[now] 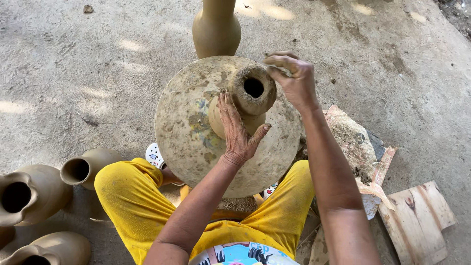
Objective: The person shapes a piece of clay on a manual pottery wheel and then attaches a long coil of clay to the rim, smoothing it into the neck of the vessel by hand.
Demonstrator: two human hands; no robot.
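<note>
Clay pot [250,98] stands upright at the centre of the round wheel [186,142], body and neck formed; my left hand [236,131] cups its side, open-palmed; my right hand [293,76] pinches something small at the rim; smoothing appears unfinished.

A tall clay vase [216,27] stands on the concrete floor [73,64] beyond the wheel. Three more unfired clay jars [29,194] lie clustered at the left. At the right, a notched wooden board [417,221] rests beside a clay-smeared scrap of cardboard [355,142].
</note>
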